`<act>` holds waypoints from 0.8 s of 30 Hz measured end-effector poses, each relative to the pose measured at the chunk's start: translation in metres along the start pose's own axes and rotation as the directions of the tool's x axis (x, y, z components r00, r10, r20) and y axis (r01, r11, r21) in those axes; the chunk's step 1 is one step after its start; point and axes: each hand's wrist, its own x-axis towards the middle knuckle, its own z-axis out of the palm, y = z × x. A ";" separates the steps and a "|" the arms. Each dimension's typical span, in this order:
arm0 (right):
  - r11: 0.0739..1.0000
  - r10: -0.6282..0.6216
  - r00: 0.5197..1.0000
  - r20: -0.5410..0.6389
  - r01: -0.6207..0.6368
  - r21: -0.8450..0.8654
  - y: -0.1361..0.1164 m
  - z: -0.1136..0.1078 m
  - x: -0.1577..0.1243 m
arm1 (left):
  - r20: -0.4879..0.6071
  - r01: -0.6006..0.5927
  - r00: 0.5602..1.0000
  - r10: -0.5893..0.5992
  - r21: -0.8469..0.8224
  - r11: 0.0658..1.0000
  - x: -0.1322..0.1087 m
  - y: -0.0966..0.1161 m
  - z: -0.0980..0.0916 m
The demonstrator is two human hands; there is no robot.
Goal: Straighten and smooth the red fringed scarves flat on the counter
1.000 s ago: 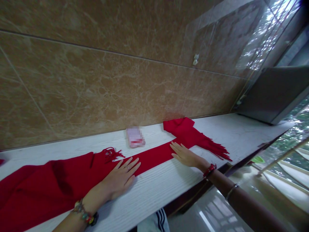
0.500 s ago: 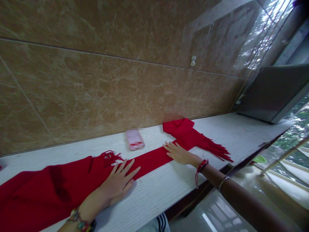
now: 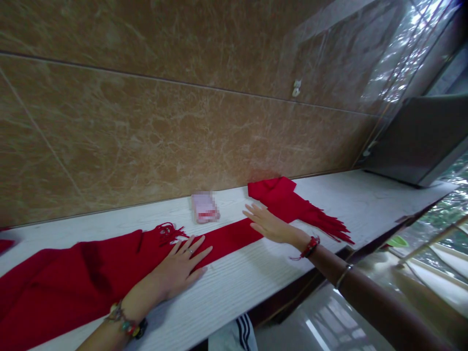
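A long red scarf [image 3: 228, 241] lies across the counter, its middle folded into a narrow strip. At the left it spreads into a wide, wrinkled part, with some fringe strands beside my left hand. The right end is folded over, and its fringe points toward the counter's front edge. My left hand [image 3: 179, 263] lies flat on the scarf with its fingers spread. Over the strip's right part is my right hand [image 3: 268, 224], open with fingers stretched out; whether it touches the cloth I cannot tell.
A pinkish, blurred packet [image 3: 204, 207] lies behind the scarf on the white counter [image 3: 234, 278]. Brown marble tiles [image 3: 164, 126] rise along the back. A large grey box-like object [image 3: 417, 139] stands at the right end. A red piece [image 3: 5, 243] shows at the far left.
My right hand has shifted slightly left and appears lifted a little from the strip. My left hand stays flat on the scarf. The view has turned slightly.
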 end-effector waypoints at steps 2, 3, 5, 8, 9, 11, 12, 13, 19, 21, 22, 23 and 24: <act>0.983 -0.161 0.985 0.059 0.154 0.104 -0.039 0.001 0.020 | -0.064 -0.035 0.997 0.038 0.038 0.999 -0.001 0.000 -0.005; 0.966 -0.227 0.971 0.072 0.216 0.142 -0.056 0.002 0.029 | -0.085 -0.048 0.995 0.053 0.060 0.997 -0.001 -0.001 -0.009; 0.936 -0.315 0.947 0.068 0.298 0.186 -0.079 0.005 0.044 | -0.094 -0.066 0.993 0.074 0.089 0.994 -0.004 -0.002 -0.015; 0.909 -0.376 0.926 0.040 0.360 0.212 -0.093 0.014 0.058 | -0.047 -0.085 0.995 0.089 0.071 0.994 -0.010 -0.007 -0.020; 0.902 -0.388 0.921 0.028 0.373 0.219 -0.093 0.017 0.060 | -0.033 -0.085 0.996 0.087 0.059 0.995 -0.013 -0.008 -0.021; 0.890 -0.403 0.915 0.007 0.390 0.236 -0.091 0.022 0.062 | -0.012 -0.077 0.997 0.078 0.047 0.996 -0.018 -0.011 -0.021; 0.885 -0.407 0.914 0.000 0.394 0.247 -0.089 0.024 0.062 | -0.004 -0.068 0.998 0.069 0.044 0.997 -0.021 -0.012 -0.021; 0.882 -0.407 0.913 -0.009 0.395 0.257 -0.088 0.025 0.061 | 0.002 -0.059 0.998 0.059 0.040 0.997 -0.023 -0.013 -0.021; 0.831 -0.454 0.886 -0.097 0.460 0.313 -0.095 0.017 0.057 | 0.059 0.017 0.998 -0.015 -0.040 0.999 -0.028 -0.013 -0.034; 0.827 -0.465 0.879 -0.109 0.475 0.300 -0.100 0.015 0.056 | 0.081 0.022 0.997 -0.016 -0.074 0.997 -0.028 -0.014 -0.039; 0.834 -0.464 0.878 -0.116 0.477 0.278 -0.103 0.015 0.056 | 0.082 0.024 0.996 -0.018 -0.082 0.996 -0.029 -0.015 -0.040; 0.843 -0.460 0.879 -0.126 0.477 0.249 -0.106 0.016 0.055 | 0.075 0.033 0.997 -0.027 -0.079 0.996 -0.030 -0.016 -0.039; 0.851 -0.457 0.879 -0.139 0.477 0.218 -0.108 0.017 0.055 | 0.064 0.048 0.997 -0.043 -0.067 0.997 -0.033 -0.018 -0.037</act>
